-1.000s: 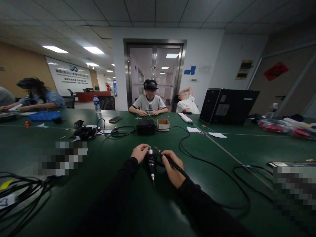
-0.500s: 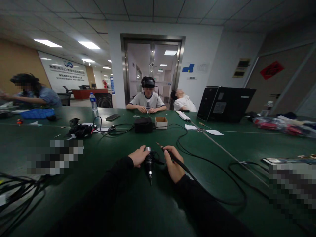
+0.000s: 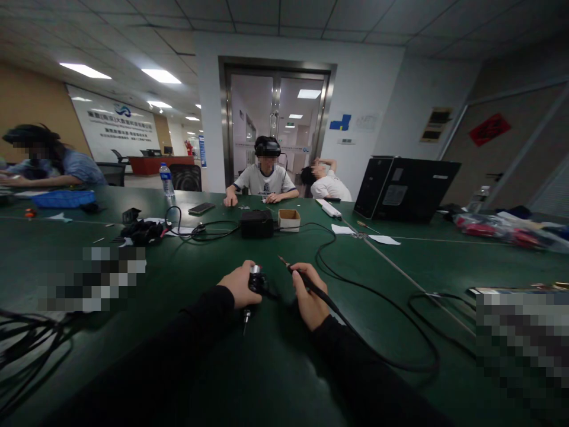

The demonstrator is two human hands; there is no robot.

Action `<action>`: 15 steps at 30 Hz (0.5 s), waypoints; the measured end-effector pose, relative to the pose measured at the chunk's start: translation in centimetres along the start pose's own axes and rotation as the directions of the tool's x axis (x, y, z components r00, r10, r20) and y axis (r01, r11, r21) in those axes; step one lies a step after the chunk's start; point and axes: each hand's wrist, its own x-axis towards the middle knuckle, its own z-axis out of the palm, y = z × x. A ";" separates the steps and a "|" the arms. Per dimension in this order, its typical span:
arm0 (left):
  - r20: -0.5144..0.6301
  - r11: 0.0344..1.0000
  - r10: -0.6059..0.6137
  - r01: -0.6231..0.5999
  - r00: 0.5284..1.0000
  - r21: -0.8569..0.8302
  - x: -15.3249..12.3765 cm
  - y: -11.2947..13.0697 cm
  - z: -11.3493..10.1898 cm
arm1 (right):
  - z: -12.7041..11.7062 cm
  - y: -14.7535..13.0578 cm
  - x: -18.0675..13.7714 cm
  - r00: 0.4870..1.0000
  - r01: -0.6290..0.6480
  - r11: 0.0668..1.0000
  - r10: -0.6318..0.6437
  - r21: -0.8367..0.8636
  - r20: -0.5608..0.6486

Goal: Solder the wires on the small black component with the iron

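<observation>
My left hand (image 3: 240, 286) is closed around a small black tool with a silver cap (image 3: 255, 277); its thin metal tip points down toward the green table (image 3: 186, 356). My right hand (image 3: 307, 295) is closed on a black soldering iron (image 3: 302, 280), whose tip points up and to the left, away from me. The iron's black cord (image 3: 382, 356) runs off past my right wrist and loops across the table. Both arms are in black sleeves.
A black box (image 3: 256, 224) and a small cardboard box (image 3: 288, 219) sit further back, with cables, a phone (image 3: 201, 208) and a water bottle (image 3: 166, 179). An open laptop (image 3: 404, 190) stands at right. Three people sit along the far and left sides.
My left hand has drawn the small tool to the left, away from the soldering iron. The view has shifted slightly.
</observation>
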 end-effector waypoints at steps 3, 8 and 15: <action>-0.006 0.999 -0.032 0.032 0.999 -0.018 -1.4 -2.5 -3.0 | 0.0 -0.2 0.0 1.000 0.017 1.000 -0.017 0.003 0.002; -0.001 0.984 -0.161 0.161 0.987 0.079 -5.7 -6.2 -8.3 | 0.0 -0.4 0.0 1.000 0.002 1.000 -0.002 0.000 0.003; -0.130 0.964 -0.250 0.259 0.959 0.059 -12.1 -11.6 -13.4 | 0.1 -0.1 -0.1 1.000 -0.007 1.000 0.006 0.011 0.018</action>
